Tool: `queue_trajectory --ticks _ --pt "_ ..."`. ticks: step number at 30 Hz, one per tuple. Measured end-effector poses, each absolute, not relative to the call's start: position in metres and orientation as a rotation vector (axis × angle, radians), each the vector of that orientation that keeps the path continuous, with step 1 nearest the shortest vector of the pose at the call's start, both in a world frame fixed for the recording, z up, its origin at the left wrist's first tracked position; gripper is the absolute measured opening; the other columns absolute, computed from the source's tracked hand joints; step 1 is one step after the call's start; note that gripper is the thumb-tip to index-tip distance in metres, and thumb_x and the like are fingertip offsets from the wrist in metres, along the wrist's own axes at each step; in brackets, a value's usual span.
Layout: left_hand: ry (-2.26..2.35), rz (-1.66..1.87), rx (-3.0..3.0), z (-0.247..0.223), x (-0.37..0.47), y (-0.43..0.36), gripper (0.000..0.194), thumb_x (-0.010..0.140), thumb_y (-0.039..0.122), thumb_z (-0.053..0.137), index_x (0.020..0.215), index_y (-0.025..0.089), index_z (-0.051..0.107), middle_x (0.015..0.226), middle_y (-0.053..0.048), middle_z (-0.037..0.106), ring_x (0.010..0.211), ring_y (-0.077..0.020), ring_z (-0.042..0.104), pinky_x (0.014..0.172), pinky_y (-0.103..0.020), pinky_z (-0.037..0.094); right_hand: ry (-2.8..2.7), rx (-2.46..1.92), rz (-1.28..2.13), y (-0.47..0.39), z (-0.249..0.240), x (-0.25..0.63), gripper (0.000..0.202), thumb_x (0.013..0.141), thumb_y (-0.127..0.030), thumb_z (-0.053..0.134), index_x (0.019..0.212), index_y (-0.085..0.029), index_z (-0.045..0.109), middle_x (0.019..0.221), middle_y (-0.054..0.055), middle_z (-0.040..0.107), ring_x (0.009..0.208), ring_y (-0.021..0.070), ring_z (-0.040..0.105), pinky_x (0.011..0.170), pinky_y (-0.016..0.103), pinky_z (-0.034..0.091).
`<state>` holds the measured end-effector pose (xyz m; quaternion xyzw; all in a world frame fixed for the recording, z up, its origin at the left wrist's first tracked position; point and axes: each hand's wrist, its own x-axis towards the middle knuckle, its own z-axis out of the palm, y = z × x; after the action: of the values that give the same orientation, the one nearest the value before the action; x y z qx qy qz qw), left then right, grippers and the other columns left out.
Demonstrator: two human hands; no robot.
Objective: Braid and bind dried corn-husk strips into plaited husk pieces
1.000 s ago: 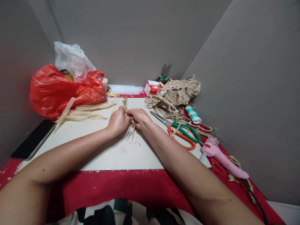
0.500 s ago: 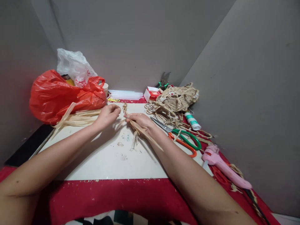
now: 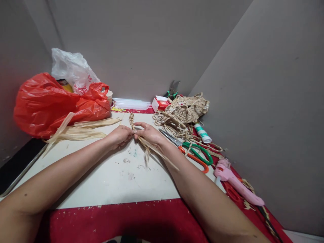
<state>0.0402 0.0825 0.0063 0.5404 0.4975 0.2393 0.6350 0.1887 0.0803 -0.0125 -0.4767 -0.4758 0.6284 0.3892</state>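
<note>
A short braided cord [image 3: 131,120] of dry, straw-coloured husk stands out beyond my fingertips, over the white board [image 3: 113,179]. My left hand [image 3: 122,135] pinches it at its near end, fingers closed. Meeting it there, my right hand [image 3: 149,134] also grips the braid between thumb and fingers, its index finger partly raised. Loose husk strips [image 3: 154,152] trail from the braid under my right palm and along the wrist. The exact grip point is partly hidden by the fingers.
Left: husk strips [image 3: 81,131], a red plastic bag [image 3: 50,104], a black phone-like slab [image 3: 17,165]. Right: scissors [image 3: 194,150], coiled braided rope [image 3: 189,109], a white-and-green spool [image 3: 202,133], a pink glue gun [image 3: 238,182]. Clear sticks [image 3: 131,104] and pliers [image 3: 172,90] lie at the back.
My left hand has moved right and now meets the right hand at the braid, closing on it. The view has shifted slightly, so the surroundings sit further left.
</note>
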Motion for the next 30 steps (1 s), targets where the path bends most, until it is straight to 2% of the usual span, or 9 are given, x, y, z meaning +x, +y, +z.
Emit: queue_trajectory --ticks 6,12,18,22,26,30 --pt "1.054 0.594 1.339 0.002 0.036 0.084 0.02 0.072 0.034 0.057 0.063 0.016 0.061 0.042 0.007 0.025 0.032 -0.0046 0.016 0.035 -0.025 0.008 -1.292 -1.203 1.478 0.075 -0.008 0.186 0.054 0.07 -0.017 0.06 0.121 -0.015 0.042 0.046 -0.01 0.053 0.04 0.0082 0.045 0.042 0.018 0.036" --pt "1.041 0.667 1.39 -0.003 0.033 0.084 0.022 0.072 0.036 0.059 0.068 0.015 0.061 0.041 0.008 0.029 0.032 -0.0039 0.02 0.036 -0.024 0.012 -1.205 -1.192 1.53 0.073 -0.005 0.184 0.055 0.072 -0.021 0.059 0.124 -0.017 0.043 0.046 -0.01 0.051 0.037 0.0066 0.039 0.039 0.017 0.03" --pt "1.06 0.712 1.4 0.001 0.034 0.081 0.024 0.072 0.037 0.06 0.072 0.013 0.064 0.038 0.008 0.03 0.032 -0.0043 0.021 0.037 -0.025 0.013 -1.174 -1.164 1.491 0.072 -0.005 0.182 0.058 0.07 -0.025 0.063 0.124 -0.02 0.044 0.045 -0.01 0.049 0.038 0.0065 0.04 0.04 0.016 0.03" --pt "1.05 0.724 1.438 0.005 0.032 0.076 0.03 0.075 0.041 0.058 0.073 0.012 0.065 0.038 0.007 0.035 0.032 -0.0045 0.021 0.038 -0.025 0.012 -1.152 -1.134 1.5 0.073 -0.009 0.178 0.064 0.066 -0.031 0.066 0.125 -0.018 0.043 0.045 -0.01 0.048 0.038 0.0073 0.04 0.039 0.017 0.029" --pt "1.071 0.783 1.46 0.007 0.032 0.073 0.025 0.076 0.034 0.058 0.071 0.011 0.065 0.04 0.006 0.041 0.033 -0.0035 0.023 0.04 -0.024 0.015 -1.112 -1.11 1.508 0.071 -0.01 0.174 0.065 0.065 -0.032 0.065 0.125 -0.019 0.042 0.044 -0.011 0.046 0.036 0.0068 0.037 0.038 0.017 0.028" --pt "1.09 0.804 1.438 0.007 0.034 0.072 0.022 0.076 0.03 0.058 0.071 0.01 0.066 0.039 0.007 0.042 0.034 -0.0036 0.023 0.041 -0.023 0.018 -1.111 -1.107 1.454 0.07 -0.013 0.173 0.057 0.068 -0.028 0.062 0.122 -0.019 0.045 0.045 -0.011 0.045 0.037 0.006 0.035 0.039 0.016 0.026"
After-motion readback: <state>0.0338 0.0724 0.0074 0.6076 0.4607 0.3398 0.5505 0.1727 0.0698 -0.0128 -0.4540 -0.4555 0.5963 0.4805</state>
